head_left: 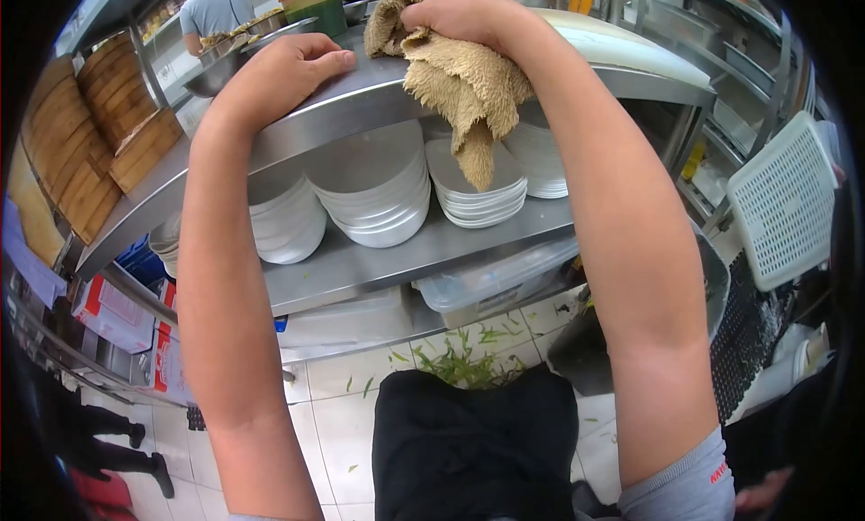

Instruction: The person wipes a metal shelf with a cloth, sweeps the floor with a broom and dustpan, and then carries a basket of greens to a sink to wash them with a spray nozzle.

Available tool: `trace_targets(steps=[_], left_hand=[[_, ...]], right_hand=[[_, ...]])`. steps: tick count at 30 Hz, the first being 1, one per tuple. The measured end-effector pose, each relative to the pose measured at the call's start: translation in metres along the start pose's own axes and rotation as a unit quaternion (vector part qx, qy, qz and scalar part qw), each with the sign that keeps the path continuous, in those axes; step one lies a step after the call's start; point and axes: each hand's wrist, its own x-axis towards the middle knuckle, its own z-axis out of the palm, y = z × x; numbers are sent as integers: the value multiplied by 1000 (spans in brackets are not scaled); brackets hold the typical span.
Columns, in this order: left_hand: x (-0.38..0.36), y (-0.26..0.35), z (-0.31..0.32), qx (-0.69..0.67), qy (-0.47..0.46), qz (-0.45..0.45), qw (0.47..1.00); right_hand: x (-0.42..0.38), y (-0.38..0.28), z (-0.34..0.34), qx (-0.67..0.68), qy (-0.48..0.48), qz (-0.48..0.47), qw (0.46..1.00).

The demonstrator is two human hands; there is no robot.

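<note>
My right hand (459, 14) grips a tan terry cloth (468, 88) on top of the steel table (378, 88). Part of the cloth is bunched beside my fingers, and a long corner hangs over the front edge. My left hand (284, 75) rests on the tabletop near that edge, holding nothing, its thumb apart from the fingers. Just beyond it are a steel bowl (221, 73) and a container of green liquid with an orange rim (315, 12). Behind my right forearm lies a pale, whitish board-like surface (622, 52).
Stacked white bowls (374, 192) and plates (478, 196) fill the shelf below, above a clear lidded bin (496, 278). Bamboo steamers (68, 142) stand left. Green scraps (464, 363) litter the floor. A person (216, 12) works behind; a white basket (784, 201) is at right.
</note>
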Motion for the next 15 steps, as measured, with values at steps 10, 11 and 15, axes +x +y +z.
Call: trace_targets(steps=[10,11,15], left_hand=[[-2,4,-1,-2,-7,-26,1000],[-3,5,-1,-2,-1,-29,1000],[-3,7,-1,-4,-1,-36,999]], right_hand=[[56,58,24,101,72,50,991],[54,56,23,98,71,45,992],[52,53,21,52,79,50,994]])
